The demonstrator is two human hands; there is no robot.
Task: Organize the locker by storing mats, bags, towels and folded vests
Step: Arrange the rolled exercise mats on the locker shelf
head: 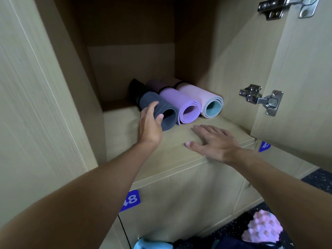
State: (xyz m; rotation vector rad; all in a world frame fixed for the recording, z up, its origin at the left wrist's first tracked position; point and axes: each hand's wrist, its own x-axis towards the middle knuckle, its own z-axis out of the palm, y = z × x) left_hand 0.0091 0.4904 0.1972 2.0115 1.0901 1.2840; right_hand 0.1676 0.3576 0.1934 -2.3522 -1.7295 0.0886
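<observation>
We log three rolled mats side by side, touching, toward right of locker floor (122, 126) — grey mat (161, 108) leftmost, purple mat (183, 103) middle, pink mat (203, 97) by right wall. Our left hand (150, 123) curls round grey mat's front end, thumb on rim. Our right hand (213, 141) lies flat near floor's front edge — fingers straight, holding nothing. Tag 48 (131, 200) below.

A pink knobbly thing (263, 228), perhaps a roller, lies on speckled floor (318, 178).
</observation>
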